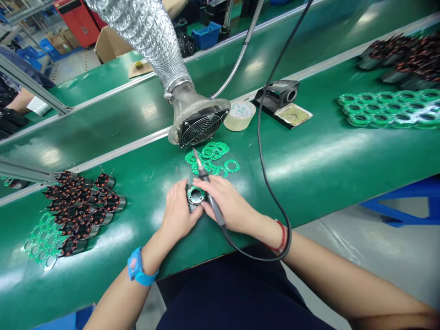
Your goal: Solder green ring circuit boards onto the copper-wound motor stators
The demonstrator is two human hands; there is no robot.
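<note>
A motor stator point(192, 205) topped with a green ring circuit board point(196, 195) stands on the bench in front of me. My left hand point(178, 210) is closed around its left side. In my right hand point(228, 201) lies a soldering iron point(213, 206), its tip pointing up and away from the stator. Fingers of that hand also touch the stator's right side. Just beyond both hands, loose green ring boards point(231, 166) are scattered in a small pile. The stator's lower part is partly hidden by my fingers.
A fume extractor hood point(201, 117) hangs over the loose boards. Behind are a tape roll point(239, 115) and an iron stand point(280, 98). Stators point(80, 206) crowd the left; board panels point(392, 108) and more stators point(405, 62) lie right. The iron's black cord point(263, 156) loops over my right wrist.
</note>
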